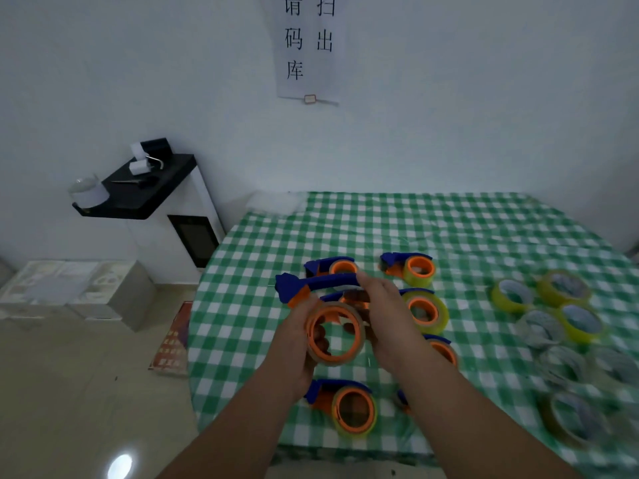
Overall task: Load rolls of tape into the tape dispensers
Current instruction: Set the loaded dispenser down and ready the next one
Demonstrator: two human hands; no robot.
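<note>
A paper sign [308, 46] on the wall carries black Chinese characters, 请码库 in one column and 扫出 beside it; no brand can be read on the tape or dispensers. Both hands are raised over the table [449, 229] with its green-and-white checked cloth. The left hand [297, 337] curls round a brownish tape roll [334, 335] seated on the orange hub of a blue-handled dispenser [318, 283], and the right hand [383, 305] grips that dispenser's blue handle from above with fingers wrapped over it. Six more dispensers lie on the cloth around the hands, two at the back [408, 267], one with a yellow roll at centre [423, 311], and others partly hidden by the forearms (one at the near edge [345, 406] shows plainly). Loose rolls [546, 305] sit in a cluster to the right, about eight, the nearer ones blurred. The cloth is bare behind the dispensers up to the wall, and the table's left rim curves beside open floor, with a white cabinet [173, 233] further left
</note>
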